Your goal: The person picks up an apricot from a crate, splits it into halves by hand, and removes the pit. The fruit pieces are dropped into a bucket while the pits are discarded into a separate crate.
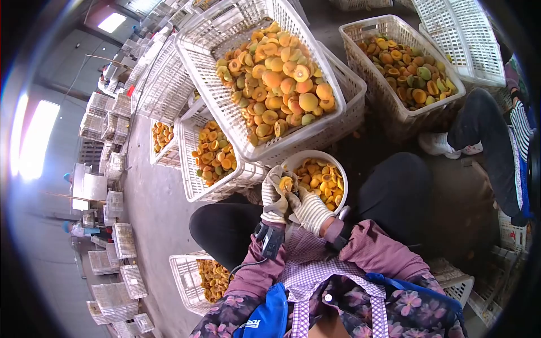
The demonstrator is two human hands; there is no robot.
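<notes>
Both my hands wear striped white work gloves and meet over my lap. My left hand [274, 194] and my right hand [309, 209] together hold one small orange apricot [286, 183] between the fingers. Whether a tool is in either hand cannot be told. Just beyond them a round white bowl [300, 157] holds several cut apricot halves. A tilted white plastic crate [209, 93] piled with whole and halved apricots [276, 79] leans toward me above the bowl.
More white crates of apricots stand around: one at left [191, 180], one by my left knee [183, 276], one at upper right [360, 62]. Another person's dark-trousered leg [484, 129] and white shoe sit at right. Stacks of empty crates [112, 298] line the concrete floor at left.
</notes>
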